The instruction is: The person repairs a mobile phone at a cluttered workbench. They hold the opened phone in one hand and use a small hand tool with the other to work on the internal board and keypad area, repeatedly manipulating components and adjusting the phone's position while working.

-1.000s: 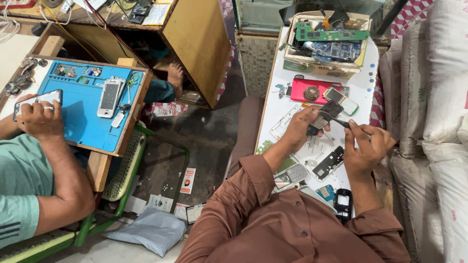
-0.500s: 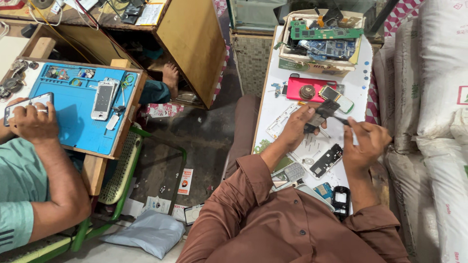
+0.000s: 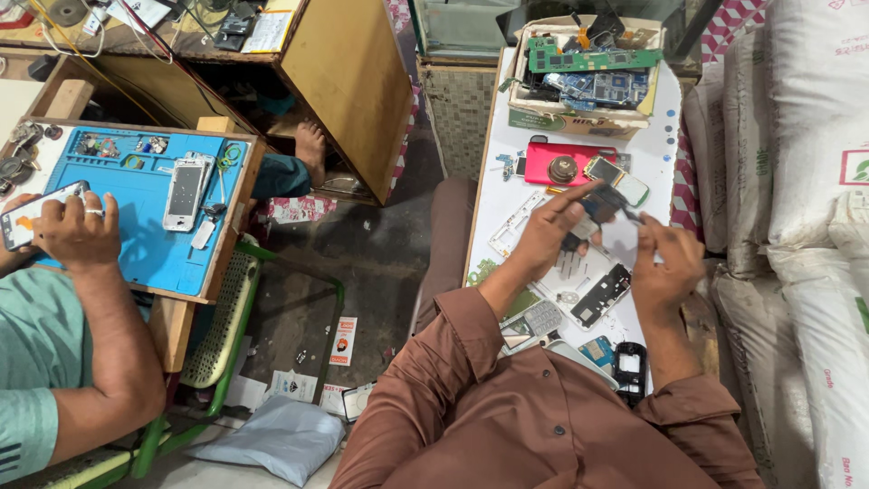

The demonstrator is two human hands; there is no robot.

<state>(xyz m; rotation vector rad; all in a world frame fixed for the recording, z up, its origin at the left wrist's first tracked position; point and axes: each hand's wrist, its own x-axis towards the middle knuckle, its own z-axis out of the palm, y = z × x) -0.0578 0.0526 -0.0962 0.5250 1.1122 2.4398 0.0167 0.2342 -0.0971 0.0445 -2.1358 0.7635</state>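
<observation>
Two hands work above a long white tabletop [image 3: 507, 145] that runs away from the wearer, with stacked white sacks [image 3: 797, 136] to its right. At its far end stands a cardboard box [image 3: 579, 113] of green and blue circuit boards, and nearer lies a red phone case [image 3: 557, 163]. A co-worker in a teal shirt sits at a blue work mat [image 3: 136, 226] on the left, gripping a phone. The left hand [image 3: 543, 240] is closed around a small dark phone part [image 3: 599, 206], held just above the tabletop between the red case and a black phone frame [image 3: 599, 295]. The part is dark grey and flat, its long axis slanting from lower left up toward the right. The right hand [image 3: 668, 272] pinches a thin tool whose tip meets the part's right end.
</observation>
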